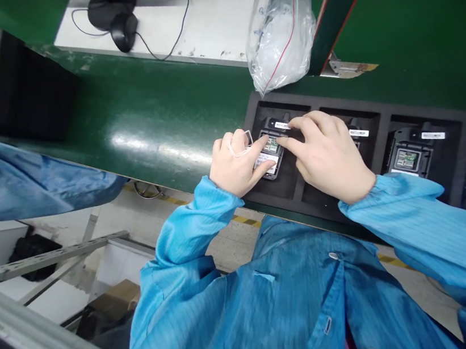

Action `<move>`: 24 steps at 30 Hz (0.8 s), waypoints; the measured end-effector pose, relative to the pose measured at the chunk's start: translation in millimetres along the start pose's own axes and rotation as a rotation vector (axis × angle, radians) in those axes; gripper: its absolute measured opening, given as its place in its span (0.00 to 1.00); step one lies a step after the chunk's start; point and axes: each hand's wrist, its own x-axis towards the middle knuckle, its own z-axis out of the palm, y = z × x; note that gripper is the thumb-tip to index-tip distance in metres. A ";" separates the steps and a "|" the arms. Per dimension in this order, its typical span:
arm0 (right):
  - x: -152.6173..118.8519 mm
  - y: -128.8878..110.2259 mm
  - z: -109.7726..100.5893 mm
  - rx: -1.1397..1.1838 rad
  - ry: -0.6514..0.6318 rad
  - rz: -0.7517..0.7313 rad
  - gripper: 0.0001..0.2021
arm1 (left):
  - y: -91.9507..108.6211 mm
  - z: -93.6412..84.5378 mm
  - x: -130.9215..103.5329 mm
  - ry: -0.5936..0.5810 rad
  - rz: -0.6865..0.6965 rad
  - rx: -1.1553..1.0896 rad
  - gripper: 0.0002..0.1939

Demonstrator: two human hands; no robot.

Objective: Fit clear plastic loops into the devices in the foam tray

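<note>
A black device (272,151) with white labels and a small green circuit area lies in the leftmost compartment of a black foam tray (383,137). My left hand (236,165) is at its left side, thumb and forefinger apart and touching it, with a thin white loop around the fingers. From the right, my right hand (327,153) reaches over the divider, fingertips on the device's upper right part, near the label. Similar devices sit in the compartments to the right, one of them (408,154) in plain view.
A clear plastic bag (281,36) with white contents stands behind the tray. A black mouse (124,31) with its cable lies on a white board (204,23). At the left are a black box (19,82) holding devices and another person's blue sleeve (36,177).
</note>
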 end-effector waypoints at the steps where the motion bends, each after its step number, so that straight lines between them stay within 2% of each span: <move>1: 0.4 0.4 0.6 0.007 0.000 -0.003 0.21 | -0.3 0.3 0.3 -0.006 -0.002 -0.003 0.32; 9: -4.8 0.5 2.1 0.110 0.041 0.040 0.22 | -9.2 -0.6 -5.1 0.012 0.052 -0.014 0.33; 14: -12.5 -7.5 -3.7 0.067 0.016 -0.030 0.18 | -10.8 0.6 -14.7 0.083 0.119 0.005 0.28; 19: -5.3 -11.1 -4.4 0.034 -0.003 -0.091 0.16 | -7.9 2.0 -9.5 0.049 0.107 0.012 0.26; 22: -4.8 -15.7 -6.9 0.095 0.011 -0.046 0.17 | -8.4 -1.7 -7.3 0.015 0.112 0.003 0.27; 24: -12.1 -16.9 -15.7 0.165 0.044 0.000 0.20 | -9.2 -7.2 -10.9 -0.001 0.118 -0.034 0.27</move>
